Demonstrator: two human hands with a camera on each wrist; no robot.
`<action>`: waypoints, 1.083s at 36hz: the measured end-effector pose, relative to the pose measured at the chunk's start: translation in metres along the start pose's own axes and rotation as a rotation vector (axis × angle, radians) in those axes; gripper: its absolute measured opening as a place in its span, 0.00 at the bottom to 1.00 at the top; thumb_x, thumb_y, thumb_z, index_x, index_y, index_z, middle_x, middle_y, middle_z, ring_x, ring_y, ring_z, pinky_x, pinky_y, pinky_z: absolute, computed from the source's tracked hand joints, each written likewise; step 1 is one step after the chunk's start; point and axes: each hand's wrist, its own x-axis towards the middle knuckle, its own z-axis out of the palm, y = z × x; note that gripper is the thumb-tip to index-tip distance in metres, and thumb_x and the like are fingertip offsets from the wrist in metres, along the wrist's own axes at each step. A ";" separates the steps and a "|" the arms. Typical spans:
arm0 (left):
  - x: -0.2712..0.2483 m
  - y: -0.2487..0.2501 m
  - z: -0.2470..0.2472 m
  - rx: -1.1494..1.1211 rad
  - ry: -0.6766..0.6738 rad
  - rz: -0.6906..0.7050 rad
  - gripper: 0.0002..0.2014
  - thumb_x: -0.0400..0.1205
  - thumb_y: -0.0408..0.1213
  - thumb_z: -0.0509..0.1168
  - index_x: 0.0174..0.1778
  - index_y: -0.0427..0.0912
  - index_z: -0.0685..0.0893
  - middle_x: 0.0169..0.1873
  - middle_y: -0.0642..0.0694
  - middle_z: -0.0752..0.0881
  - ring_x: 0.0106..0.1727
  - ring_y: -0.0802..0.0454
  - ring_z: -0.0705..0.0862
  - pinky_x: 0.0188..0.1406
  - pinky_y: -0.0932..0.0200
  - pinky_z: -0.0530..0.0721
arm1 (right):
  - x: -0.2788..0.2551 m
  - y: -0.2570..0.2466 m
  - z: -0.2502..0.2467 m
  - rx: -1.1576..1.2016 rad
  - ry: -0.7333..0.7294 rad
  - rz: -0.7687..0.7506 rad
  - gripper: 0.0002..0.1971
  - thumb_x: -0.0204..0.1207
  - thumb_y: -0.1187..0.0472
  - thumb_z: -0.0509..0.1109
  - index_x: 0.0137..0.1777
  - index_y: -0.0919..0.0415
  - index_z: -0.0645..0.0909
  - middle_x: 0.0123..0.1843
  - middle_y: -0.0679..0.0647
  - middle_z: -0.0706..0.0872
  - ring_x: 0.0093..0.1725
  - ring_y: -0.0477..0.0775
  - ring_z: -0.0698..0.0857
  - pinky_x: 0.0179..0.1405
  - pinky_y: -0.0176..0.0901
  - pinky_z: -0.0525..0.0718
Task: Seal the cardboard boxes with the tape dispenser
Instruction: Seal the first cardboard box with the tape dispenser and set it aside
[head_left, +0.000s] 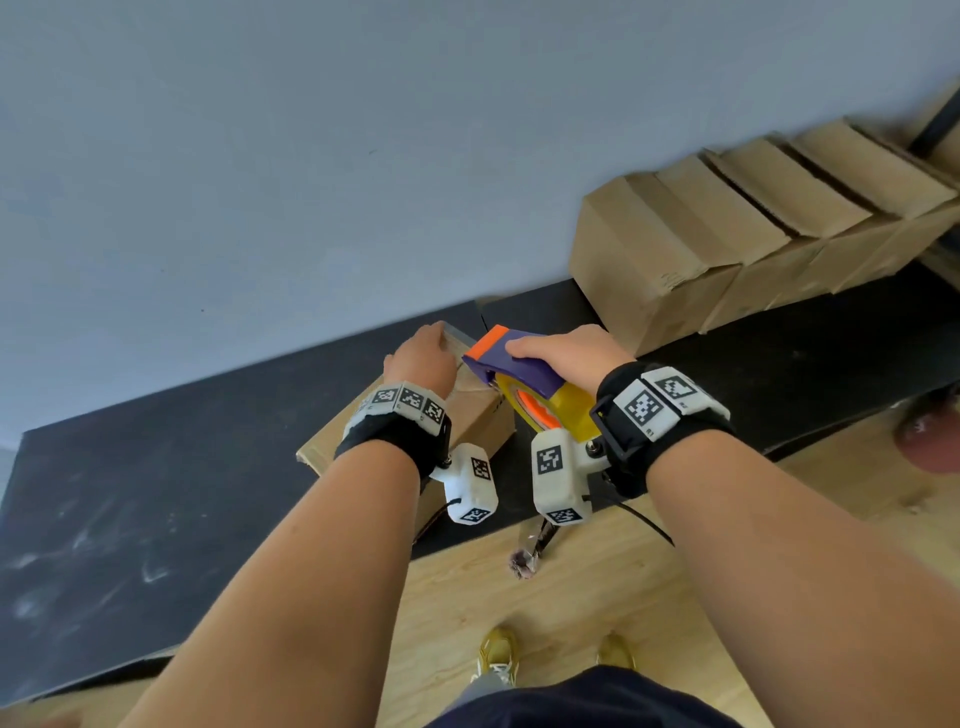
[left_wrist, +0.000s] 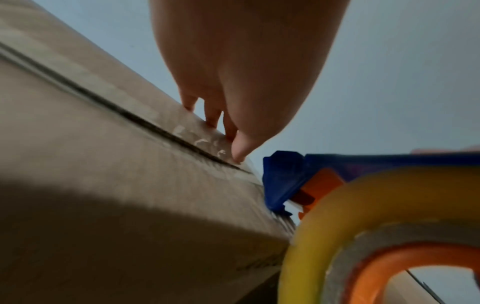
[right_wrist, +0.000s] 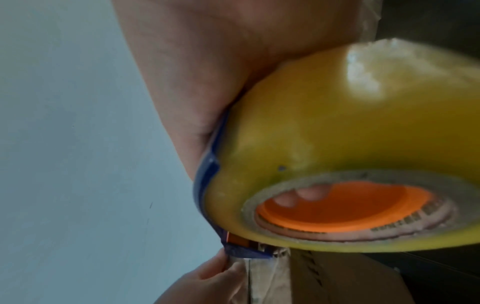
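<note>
right hand (head_left: 569, 353): wrapped over the top of the tape dispenser (head_left: 511, 366), fingers curled round its purple body; in the right wrist view 2 fingertips (right_wrist: 310, 193) show through the orange hub
tape dispenser: purple frame, orange front edge, nose down at the far right edge of the box top; carries the yellow tape roll (head_left: 563, 408), which hangs off the right side of the box
dispenser nose: in the left wrist view the blue-purple tip (left_wrist: 281, 181) sits right against the box edge, just beside the left fingertips
left hand (head_left: 423, 358): on top of the cardboard box (head_left: 480, 415), fingers straight and angled down, tips (left_wrist: 239, 153) pressing the far end of the top by the centre seam
tape on box: a clear wrinkled strip (left_wrist: 205, 139) lies over the seam under the left fingertips; cannot tell how far it runs toward the near end
cardboard box: small, flaps closed, sits on the black mat (head_left: 156, 467), mostly hidden by the left wrist
other boxes (head_left: 727, 244): row of about 5 cardboard boxes leaning against each other, on the mat to the right, against the grey wall (head_left: 311, 156), well apart from the one being worked
floor (head_left: 571, 597): light wood, 2 yellow shoes (head_left: 498, 654) visible at the bottom
</note>
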 end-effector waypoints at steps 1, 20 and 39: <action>-0.003 0.001 0.002 0.047 -0.034 -0.008 0.26 0.87 0.37 0.49 0.84 0.49 0.57 0.83 0.48 0.60 0.81 0.45 0.61 0.78 0.36 0.58 | 0.000 0.001 0.000 0.009 -0.001 0.002 0.19 0.69 0.39 0.76 0.38 0.56 0.82 0.41 0.51 0.85 0.39 0.49 0.83 0.41 0.45 0.78; -0.024 0.008 0.021 0.084 -0.076 -0.084 0.31 0.87 0.55 0.39 0.85 0.51 0.39 0.84 0.55 0.39 0.84 0.50 0.35 0.79 0.36 0.32 | -0.016 0.044 -0.028 0.028 -0.114 0.042 0.22 0.68 0.37 0.76 0.47 0.55 0.80 0.53 0.54 0.87 0.51 0.52 0.86 0.55 0.47 0.84; -0.030 0.013 0.029 0.180 -0.022 -0.090 0.30 0.88 0.54 0.36 0.84 0.49 0.36 0.84 0.53 0.37 0.84 0.48 0.34 0.80 0.35 0.33 | -0.011 0.079 -0.030 -0.017 -0.175 0.134 0.29 0.68 0.36 0.74 0.58 0.59 0.79 0.54 0.55 0.86 0.50 0.53 0.85 0.55 0.47 0.83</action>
